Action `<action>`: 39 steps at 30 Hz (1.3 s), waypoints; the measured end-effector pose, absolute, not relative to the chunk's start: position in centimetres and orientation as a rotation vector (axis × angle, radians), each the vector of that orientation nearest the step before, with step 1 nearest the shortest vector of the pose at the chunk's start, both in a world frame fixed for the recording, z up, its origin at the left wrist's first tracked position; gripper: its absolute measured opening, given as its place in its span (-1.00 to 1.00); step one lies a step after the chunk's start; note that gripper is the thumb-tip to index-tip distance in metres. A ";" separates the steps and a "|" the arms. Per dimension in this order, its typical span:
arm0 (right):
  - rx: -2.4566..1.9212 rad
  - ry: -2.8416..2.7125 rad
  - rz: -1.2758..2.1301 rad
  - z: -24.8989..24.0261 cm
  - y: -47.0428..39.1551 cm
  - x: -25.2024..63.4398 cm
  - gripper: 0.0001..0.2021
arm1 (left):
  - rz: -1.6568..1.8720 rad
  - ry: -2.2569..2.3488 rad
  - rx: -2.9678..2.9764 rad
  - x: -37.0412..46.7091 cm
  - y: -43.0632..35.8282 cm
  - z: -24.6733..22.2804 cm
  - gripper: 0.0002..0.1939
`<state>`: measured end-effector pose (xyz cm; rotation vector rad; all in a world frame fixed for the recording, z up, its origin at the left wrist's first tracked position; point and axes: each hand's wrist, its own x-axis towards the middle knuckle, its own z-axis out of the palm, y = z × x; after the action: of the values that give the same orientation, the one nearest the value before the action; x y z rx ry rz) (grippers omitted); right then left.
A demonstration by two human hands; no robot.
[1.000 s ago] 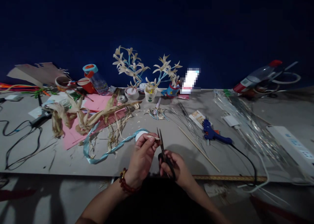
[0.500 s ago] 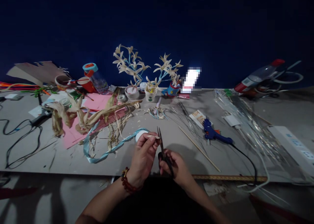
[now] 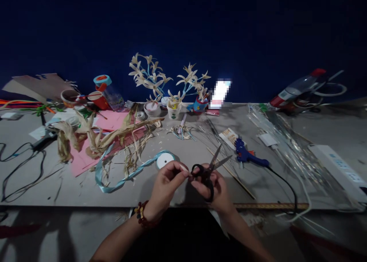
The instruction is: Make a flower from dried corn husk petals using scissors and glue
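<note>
My left hand (image 3: 169, 185) is closed, pinching a small pale strip of husk (image 3: 183, 168) between thumb and fingertips. In my right hand (image 3: 215, 187) are dark-handled scissors (image 3: 211, 168), their blades apart and pointing up to the right. The fingertips of both hands nearly meet at the pale strip; whether the right ones touch it I cannot tell. Behind my left hand lies a white spool (image 3: 165, 160) with light blue ribbon (image 3: 114, 187) trailing off to the left. Dried corn husks (image 3: 97, 139) lie farther left on pink paper (image 3: 78, 163).
Husk flowers on blue stems (image 3: 151, 76) stand at the back by a paper cup (image 3: 173, 111). To the right are a blue glue gun (image 3: 249, 157), a thin stick (image 3: 237, 181), wires (image 3: 289, 147) and a power strip (image 3: 338, 166). A bottle (image 3: 298, 90) leans at the back right.
The scissors have swung away from the pale strip, their blades now spread and tilted right. My right hand has turned and its fingertips have come up near my left fingertips.
</note>
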<state>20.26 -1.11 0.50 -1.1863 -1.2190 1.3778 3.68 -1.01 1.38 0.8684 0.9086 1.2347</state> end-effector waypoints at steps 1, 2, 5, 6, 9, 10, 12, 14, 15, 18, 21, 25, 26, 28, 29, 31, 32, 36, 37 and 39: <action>-1.180 -1.229 1.368 0.8 -1.0 20.2 -0.74 | 1.203 0.925 0.907 3.6 -1.1 1.4 -0.85; -1.174 -1.245 1.362 0.9 -0.9 20.2 -0.79 | 1.170 0.936 0.940 3.4 -1.2 1.4 -0.84; -1.155 -1.282 1.387 0.8 -1.0 20.1 -0.86 | 1.102 0.932 0.972 3.3 -1.3 1.4 -0.80; -1.145 -1.274 1.401 0.6 -1.0 20.0 -0.87 | 1.089 0.914 0.959 3.3 -1.4 1.4 -0.79; -1.135 -1.197 1.410 -0.3 -1.3 19.9 -0.85 | 1.095 0.871 0.913 3.5 -1.6 1.4 -0.77; -1.138 -1.176 1.404 -0.5 -1.4 19.8 -0.84 | 1.107 0.873 0.918 3.5 -1.6 1.4 -0.77; -1.150 -1.184 1.412 -0.5 -1.5 19.8 -0.82 | 1.142 0.909 0.974 3.5 -1.7 1.5 -0.79; -1.154 -1.240 1.456 0.0 -1.5 19.8 -0.78 | 1.181 0.945 1.058 3.4 -1.8 1.6 -0.82; -1.160 -1.268 1.478 0.2 -1.5 20.0 -0.76 | 1.200 0.958 1.100 3.3 -1.8 1.7 -0.83; -1.176 -1.359 1.567 0.7 -1.7 20.7 -0.68 | 1.254 0.990 1.204 2.8 -1.8 1.8 -0.85; -1.205 -1.469 1.717 0.6 -2.2 21.4 -0.66 | 1.303 1.017 1.267 2.4 -1.8 1.8 -0.88; -1.311 -1.610 1.670 0.3 -3.0 21.6 -0.66 | 1.327 1.002 1.265 2.2 -1.6 1.8 -0.88; -1.323 -1.634 1.647 0.3 -3.1 21.6 -0.66 | 1.327 0.996 1.257 2.2 -1.6 1.8 -0.88; -1.329 -1.652 1.632 0.3 -3.1 21.3 -0.66 | 1.333 0.990 1.244 2.2 -1.5 1.8 -0.88; -1.328 -1.654 1.632 0.4 -3.1 21.2 -0.66 | 1.337 0.991 1.238 2.2 -1.5 1.8 -0.88; -1.320 -1.653 1.627 0.4 -3.1 20.9 -0.66 | 1.339 0.997 1.228 2.2 -1.5 1.9 -0.89; -1.316 -1.652 1.626 0.4 -3.0 20.9 -0.66 | 1.340 1.003 1.222 2.2 -1.4 1.9 -0.88; -1.331 -1.615 1.643 0.4 -3.1 20.6 -0.66 | 1.347 1.024 1.220 2.1 -1.4 2.2 -0.86; -1.340 -1.606 1.647 0.3 -3.2 20.6 -0.66 | 1.349 1.024 1.229 2.1 -1.4 2.2 -0.86; -1.353 -1.598 1.659 0.2 -3.2 20.6 -0.65 | 1.352 1.020 1.247 2.0 -1.5 2.3 -0.86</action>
<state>20.55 -3.21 0.22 -1.3530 -1.5975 1.6585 1.98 -1.46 2.26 1.2465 1.0203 1.3524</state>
